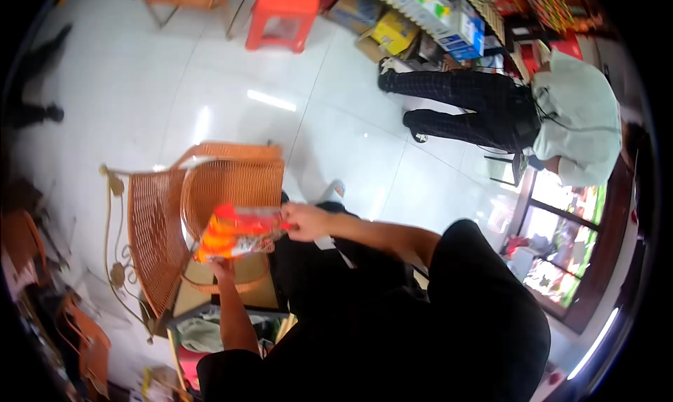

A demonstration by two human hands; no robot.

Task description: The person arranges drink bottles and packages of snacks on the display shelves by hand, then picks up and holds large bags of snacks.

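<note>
A shiny orange and red plastic food packet [238, 232] is held in front of my body, over a woven wicker armchair [151, 220]. Its print is too blurred to read. My left hand [223, 269] supports the packet at its lower left edge, with most of its fingers hidden behind it. At the packet's other end, my right hand [305, 222] pinches the red edge between closed fingers. Whether the packet is torn open cannot be made out.
Beside the chair stands an open box or drawer [200, 332] with cloth items inside. A red plastic stool [284, 13] is on the tiled floor [238, 86]. Another person [582, 114] stands by shelves with boxes [427, 16]. More chairs [87, 339] are at the left.
</note>
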